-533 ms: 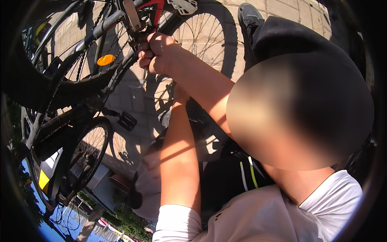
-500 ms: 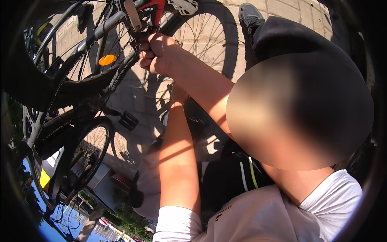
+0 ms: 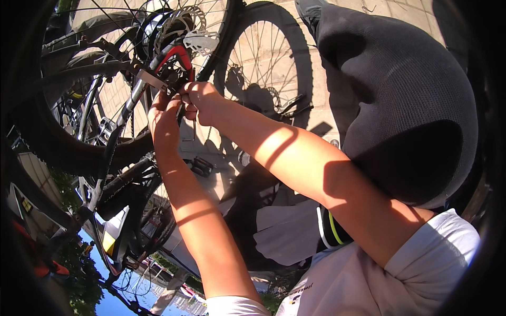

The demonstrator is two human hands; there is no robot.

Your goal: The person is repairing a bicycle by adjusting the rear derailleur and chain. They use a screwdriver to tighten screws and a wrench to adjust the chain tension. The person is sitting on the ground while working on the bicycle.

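Both my hands meet at a bicycle's frame near a red frame part (image 3: 180, 52), close to the wheel with a toothed metal disc (image 3: 196, 21). My right hand (image 3: 203, 102) is closed, fingers curled in a pinch, and a thin bent metal rod (image 3: 194, 129) hangs down from it. Against the frame beside it is my left hand (image 3: 166, 124), fingers bent upward around a small part that they hide. A flat pale piece (image 3: 152, 79) lies just above the left fingertips. A silver perforated plate (image 3: 202, 42) sits above my right hand.
A large black tyre (image 3: 79, 158) curves at the left. Below my hands is a black pedal (image 3: 201, 166). A wheel's shadow (image 3: 308, 68) falls on the paving (image 3: 337, 124). My bent knee in dark trousers (image 3: 400, 68) rises at the right. More bicycle parts fill the lower left.
My left hand has risen from below my right forearm to the frame beside my right hand. The view has shifted, bringing more of the wheel and disc into sight.
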